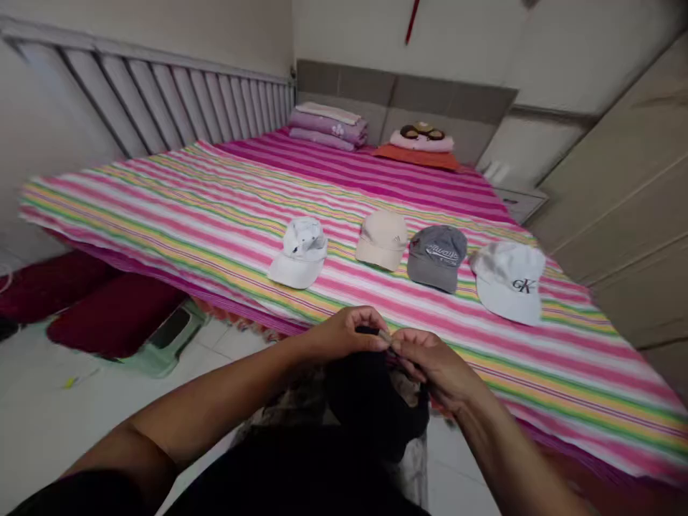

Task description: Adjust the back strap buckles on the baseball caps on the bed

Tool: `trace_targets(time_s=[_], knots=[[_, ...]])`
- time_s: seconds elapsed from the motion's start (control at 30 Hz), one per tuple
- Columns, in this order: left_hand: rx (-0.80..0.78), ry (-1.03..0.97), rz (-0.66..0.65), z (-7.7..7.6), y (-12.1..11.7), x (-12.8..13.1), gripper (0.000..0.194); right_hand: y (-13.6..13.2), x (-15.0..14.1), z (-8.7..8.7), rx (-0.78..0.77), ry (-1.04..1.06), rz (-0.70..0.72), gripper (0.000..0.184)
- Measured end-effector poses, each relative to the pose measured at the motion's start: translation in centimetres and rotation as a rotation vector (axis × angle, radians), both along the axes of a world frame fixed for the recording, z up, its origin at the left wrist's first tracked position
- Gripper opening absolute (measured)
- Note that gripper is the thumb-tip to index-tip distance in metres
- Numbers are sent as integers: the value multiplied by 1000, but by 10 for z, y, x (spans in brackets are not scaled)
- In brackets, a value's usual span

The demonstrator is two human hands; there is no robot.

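Note:
A black cap [362, 398] hangs below my two hands, close to my body. My left hand [348, 333] pinches its upper edge by a small tan piece, perhaps the strap end. Meeting it fingertip to fingertip, my right hand [433, 358] is closed on the same strap area, beside the cap's rear opening. Beyond my hands, four caps would be several: a white cap with small dark marks [302, 252], a beige cap [383, 241], a dark grey cap with lettering [438, 258] and a white cap with black letters [513, 281] lie in a row.
The caps rest on a bed with a striped sheet [177, 215]. Folded purple bedding [330, 129] and an orange cloth [416, 155] are by the headboard [355, 82]. A railing [177, 100] runs along the left. Below it stands a green box with a dark red top [115, 308].

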State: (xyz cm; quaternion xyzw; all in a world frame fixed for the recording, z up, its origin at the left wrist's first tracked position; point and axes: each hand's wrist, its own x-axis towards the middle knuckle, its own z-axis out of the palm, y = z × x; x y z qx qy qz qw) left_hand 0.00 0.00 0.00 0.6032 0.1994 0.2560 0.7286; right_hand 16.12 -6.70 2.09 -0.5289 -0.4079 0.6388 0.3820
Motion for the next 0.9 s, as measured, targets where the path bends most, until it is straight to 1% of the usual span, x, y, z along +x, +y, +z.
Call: trace_targets(time_s=[0.13, 0.3, 0.4, 0.5, 0.6, 0.73, 0.83, 0.9], knots=[[-18, 16, 45, -2, 0, 1, 25, 0, 3, -1, 13, 6, -23, 29], [-128, 48, 85, -2, -2, 1, 29, 0, -2, 2, 38, 3, 3, 33], [-164, 95, 115, -3, -1, 1, 32, 1, -5, 0, 26, -13, 15, 32], [-224, 145, 49, -3, 0, -1, 30, 1, -5, -4, 2, 12, 6, 30], [-321, 93, -29, -4, 2, -3, 27, 0, -5, -5, 6, 15, -1, 28], [-421, 17, -22, -4, 2, -3, 25, -2, -5, -5, 11, 6, 13, 27], [-487, 5, -7, -4, 3, -2, 24, -2, -5, -7, 78, -43, 0, 24], [-503, 15, -12, -5, 4, -2, 24, -2, -6, -10, 196, -133, -11, 30]])
